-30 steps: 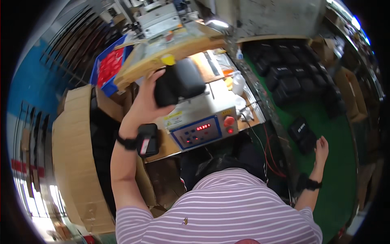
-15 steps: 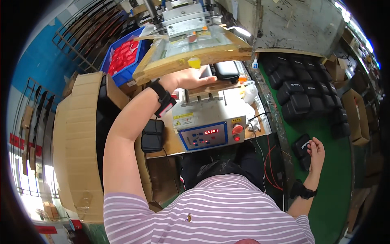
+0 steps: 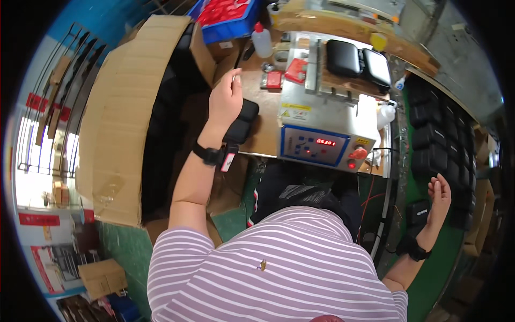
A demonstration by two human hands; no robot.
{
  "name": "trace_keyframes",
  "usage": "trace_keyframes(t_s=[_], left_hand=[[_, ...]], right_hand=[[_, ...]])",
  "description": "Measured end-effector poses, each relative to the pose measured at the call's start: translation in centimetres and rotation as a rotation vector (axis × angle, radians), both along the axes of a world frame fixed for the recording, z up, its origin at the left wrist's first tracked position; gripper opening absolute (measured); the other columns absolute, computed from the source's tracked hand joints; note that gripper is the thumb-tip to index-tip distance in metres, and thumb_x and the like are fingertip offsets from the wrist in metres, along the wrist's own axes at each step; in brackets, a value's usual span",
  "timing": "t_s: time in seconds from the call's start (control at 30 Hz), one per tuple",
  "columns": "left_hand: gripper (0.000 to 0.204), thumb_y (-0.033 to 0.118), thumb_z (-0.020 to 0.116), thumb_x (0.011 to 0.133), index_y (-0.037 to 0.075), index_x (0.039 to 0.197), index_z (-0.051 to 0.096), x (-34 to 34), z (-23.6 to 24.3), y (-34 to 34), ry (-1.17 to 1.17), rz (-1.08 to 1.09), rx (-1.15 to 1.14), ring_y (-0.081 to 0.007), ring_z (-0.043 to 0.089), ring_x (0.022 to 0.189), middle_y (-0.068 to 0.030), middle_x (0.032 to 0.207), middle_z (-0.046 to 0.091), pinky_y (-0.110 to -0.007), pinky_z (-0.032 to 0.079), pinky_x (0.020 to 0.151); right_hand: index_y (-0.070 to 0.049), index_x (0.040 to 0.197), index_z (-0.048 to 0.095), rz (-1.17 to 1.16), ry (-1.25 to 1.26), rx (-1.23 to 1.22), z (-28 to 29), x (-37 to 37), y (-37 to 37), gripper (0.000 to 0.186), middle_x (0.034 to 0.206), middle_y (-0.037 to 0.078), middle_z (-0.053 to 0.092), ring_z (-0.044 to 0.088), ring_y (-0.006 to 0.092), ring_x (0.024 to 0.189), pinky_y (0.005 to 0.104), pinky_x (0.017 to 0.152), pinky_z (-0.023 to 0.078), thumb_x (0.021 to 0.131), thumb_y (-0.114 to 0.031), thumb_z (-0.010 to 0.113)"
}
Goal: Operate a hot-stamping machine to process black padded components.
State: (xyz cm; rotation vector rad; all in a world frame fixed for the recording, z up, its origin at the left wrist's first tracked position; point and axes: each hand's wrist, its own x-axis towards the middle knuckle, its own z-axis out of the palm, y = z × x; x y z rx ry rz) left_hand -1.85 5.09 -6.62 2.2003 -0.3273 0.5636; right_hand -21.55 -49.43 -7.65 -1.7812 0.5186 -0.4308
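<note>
My left hand (image 3: 224,101) is raised between the big cardboard box and the machine, fingers loosely bent and thumb apart, with nothing visible in it. Partly hidden beside it, a black zip case (image 3: 244,122) lies on the table edge. My right hand (image 3: 440,199) hovers over the green surface on the right, fingers slightly curled and empty. Next to that hand rests another black case (image 3: 417,211) with white print on it. An unfolded black case (image 3: 343,58) lies on the wooden fixture (image 3: 343,83) of the printing machine, one half shining with glare.
The cardboard box (image 3: 120,123) at left holds dark cases. A wooden screen frame (image 3: 354,29) hangs above the fixture. The control panel (image 3: 314,146) faces me. A blue bin (image 3: 230,27) holds red pieces. Black cases (image 3: 429,142) stand in rows at right. White bottles (image 3: 262,40) stand near the machine.
My left hand has left the fixture and moved back toward the cardboard box. My right hand has drawn apart from the case beside it. The view has turned left.
</note>
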Motion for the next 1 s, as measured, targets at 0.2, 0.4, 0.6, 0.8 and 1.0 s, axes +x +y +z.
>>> trace_keyframes(t_s=[0.2,0.4,0.6,0.8,1.0], left_hand=[[0.092,0.053,0.066,0.067,-0.001,0.132,0.032,-2.9,-12.6,2.9,0.298,0.657,0.749,-0.0411,0.03,0.124,-0.0259,0.132,0.034,-0.054,0.026,0.099],[0.101,0.052,0.072,0.06,0.001,0.135,0.028,-3.7,-15.3,2.6,0.516,0.749,0.73,-0.0408,0.027,0.126,-0.0258,0.134,0.031,-0.056,0.022,0.101],[0.097,0.045,0.076,0.057,0.003,0.132,0.033,-3.7,-12.6,2.1,0.363,0.62,0.576,-0.0393,0.035,0.118,-0.0257,0.126,0.037,-0.051,0.026,0.101],[0.093,0.036,0.077,0.057,-0.001,0.13,0.033,-5.5,-9.0,2.4,0.103,0.417,0.338,-0.0418,0.036,0.116,-0.0266,0.125,0.036,-0.047,0.032,0.098],[0.093,0.028,0.076,0.059,0.001,0.134,0.028,-8.6,-3.3,1.4,0.104,0.181,0.239,-0.0379,0.03,0.124,-0.0227,0.134,0.029,-0.043,0.028,0.103]], right_hand=[[-0.003,0.116,0.055,0.123,0.02,-0.085,1.2,4.8,2.6,0.029,0.1,0.004,0.062,0.057,0.0094,0.086,0.0214,0.076,0.045,0.091,-0.018,0.053],[-0.002,0.113,0.056,0.246,-0.009,-0.067,2.3,8.2,5.4,0.027,0.096,0.005,0.063,0.058,0.0083,0.08,0.0204,0.072,0.046,0.09,-0.016,0.054],[-0.001,0.11,0.057,0.332,-0.032,-0.051,2.0,12.0,6.0,0.025,0.09,0.005,0.064,0.057,0.0069,0.073,0.0197,0.063,0.046,0.088,-0.014,0.055],[-0.002,0.113,0.055,0.4,-0.043,0.069,2.7,16.6,8.2,0.032,0.088,0.002,0.063,0.056,0.0065,0.072,0.0186,0.062,0.045,0.085,-0.017,0.059],[-0.005,0.12,0.05,0.401,0.007,0.02,1.6,22.9,9.9,0.042,0.097,0.001,0.061,0.056,0.0082,0.082,0.0226,0.069,0.046,0.086,-0.029,0.058]])
